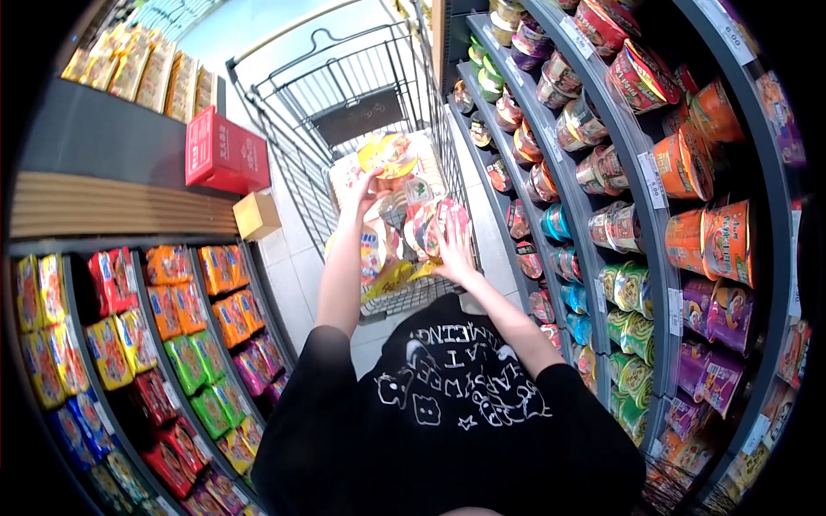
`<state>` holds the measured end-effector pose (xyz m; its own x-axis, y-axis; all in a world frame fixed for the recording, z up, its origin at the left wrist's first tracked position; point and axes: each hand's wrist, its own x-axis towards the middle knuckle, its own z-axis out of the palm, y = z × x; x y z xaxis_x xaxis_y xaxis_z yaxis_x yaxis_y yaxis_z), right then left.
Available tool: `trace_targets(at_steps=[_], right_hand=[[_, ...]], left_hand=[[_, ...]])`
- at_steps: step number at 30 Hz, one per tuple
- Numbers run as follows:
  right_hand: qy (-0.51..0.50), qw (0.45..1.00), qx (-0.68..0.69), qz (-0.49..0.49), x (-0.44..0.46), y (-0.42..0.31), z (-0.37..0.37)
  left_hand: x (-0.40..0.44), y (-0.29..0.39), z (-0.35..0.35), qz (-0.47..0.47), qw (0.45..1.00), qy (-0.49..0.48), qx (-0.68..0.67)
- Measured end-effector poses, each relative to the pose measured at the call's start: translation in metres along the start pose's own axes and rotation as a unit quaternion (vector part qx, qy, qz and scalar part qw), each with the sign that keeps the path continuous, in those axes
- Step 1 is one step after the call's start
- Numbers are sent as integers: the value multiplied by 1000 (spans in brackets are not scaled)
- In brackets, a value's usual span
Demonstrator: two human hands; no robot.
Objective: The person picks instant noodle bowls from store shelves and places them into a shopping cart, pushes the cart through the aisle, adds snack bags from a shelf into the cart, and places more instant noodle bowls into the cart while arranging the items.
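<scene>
Both of my hands reach into a wire shopping cart [258,95]. My left hand [368,191] has its fingers curled at the near edge of a round yellow instant noodle bowl [387,155], which lies on other packages. Lower and to the right, my right hand [453,248] rests with fingers spread over a red-and-white instant noodle bowl [422,230]. Between the hands is a small clear-topped pack with green on it [419,190]. A yellow crinkled packet [391,277] lies at the cart's near end, partly under other packages.
Shelves of instant noodle cups [684,163] rise close on my right. Bagged noodles [112,284] fill the shelves on my left. A red box [225,153] and a small yellow box [256,216] jut out left of the cart. Tiled floor [292,292] shows beneath.
</scene>
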<state>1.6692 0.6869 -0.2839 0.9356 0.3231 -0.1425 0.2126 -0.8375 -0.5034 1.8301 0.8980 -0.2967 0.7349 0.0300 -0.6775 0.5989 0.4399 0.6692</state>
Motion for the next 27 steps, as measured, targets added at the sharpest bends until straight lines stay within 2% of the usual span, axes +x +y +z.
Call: trace_targets(at_steps=[2,4,6,7,8,10,12,13,14,15,16,20,21,22,24,25,26,27], right_hand=[[0,1000,17,18,-1,0,0],[77,993,87,9,-2,-1,0],[148,976,135,85,-12,-4,-1],[193,964,149,105,-18,-4,-1],[217,953,161,136,-25,-4,-3],[242,931,192,194,-46,-2,0],[254,899,273,228,-69,12,21],[244,878,317,263,-80,16,31],[240,880,310,268,-85,16,28],[195,864,353,301,-91,15,26],[149,843,396,333,-94,14,24],[126,876,322,336,-82,15,26],[163,887,285,325,-77,22,37],[154,889,285,323,-74,29,47],[236,905,243,257,-56,37,56],[226,907,250,253,-49,38,57],[180,882,304,310,-42,40,57],[132,851,355,364,-35,41,58]], left_hand=[[66,-41,-16,-20,1000,-3,6],[56,-51,7,-43,997,55,22],[69,-70,10,-72,997,33,-5],[73,-79,9,-52,998,-15,-28],[83,-83,4,-78,988,-124,-42],[95,-100,11,-59,997,0,-40],[104,-107,14,-67,996,-14,-49],[112,-111,10,-63,996,-40,-44],[114,-115,12,-58,995,-65,-41],[113,-124,16,-57,998,-11,-33],[113,-128,18,-63,997,-10,-39],[175,-172,-28,-110,990,-33,78],[170,-168,-27,-119,986,-38,106],[163,-169,-23,-104,977,27,183],[116,-142,-3,-36,954,20,296],[78,-117,9,-9,946,-37,321],[43,-105,20,65,951,-45,299],[24,-101,20,31,942,-65,327]])
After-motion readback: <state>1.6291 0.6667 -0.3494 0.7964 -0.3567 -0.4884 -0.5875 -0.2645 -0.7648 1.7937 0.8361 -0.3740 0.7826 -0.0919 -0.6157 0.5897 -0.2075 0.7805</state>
